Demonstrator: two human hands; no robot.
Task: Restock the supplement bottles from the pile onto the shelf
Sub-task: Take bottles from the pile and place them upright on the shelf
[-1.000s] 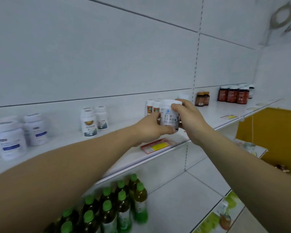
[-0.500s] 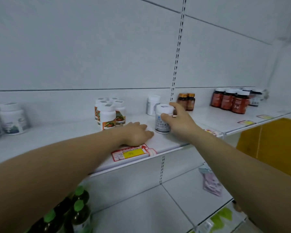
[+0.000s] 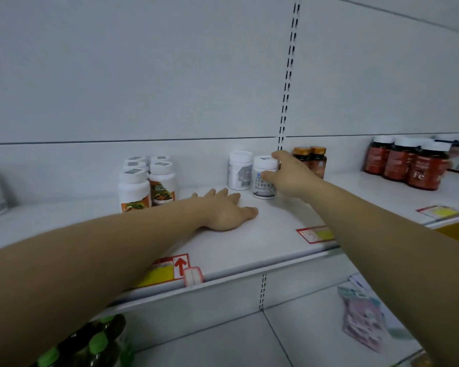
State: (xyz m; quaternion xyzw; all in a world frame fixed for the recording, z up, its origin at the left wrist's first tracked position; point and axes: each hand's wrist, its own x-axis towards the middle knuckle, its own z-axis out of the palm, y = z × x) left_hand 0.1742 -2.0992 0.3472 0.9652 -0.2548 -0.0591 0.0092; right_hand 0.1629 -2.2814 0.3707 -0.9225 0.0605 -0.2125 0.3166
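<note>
A white supplement bottle [image 3: 265, 178] is held upright on the white shelf [image 3: 263, 234] by the right hand [image 3: 289, 176], whose grip is closed around it: the forefinger is laid over the cap and the thumb is pressed against the label on the bottle's near side. Just to the left of this bottle, and slightly further back, a second white bottle [image 3: 239, 170] with a barcode is seen, the two nearly touching. The left hand [image 3: 224, 209] is laid flat on the shelf in front of and to the left of the held bottle, its grip released, fingers spread and holding nothing. Further left of the held bottle, a cluster of white bottles with orange labels [image 3: 146, 181] is set near the back wall. To the right of the held bottle, partly hidden behind the right hand, two amber bottles [image 3: 312, 161] are stood, and well beyond them a group of red-brown bottles with white caps [image 3: 408, 165]. Price tags [image 3: 316, 234] are fixed along the shelf's front edge. Below the shelf, green-capped bottles [image 3: 90, 345] are glimpsed at the lower left.
</note>
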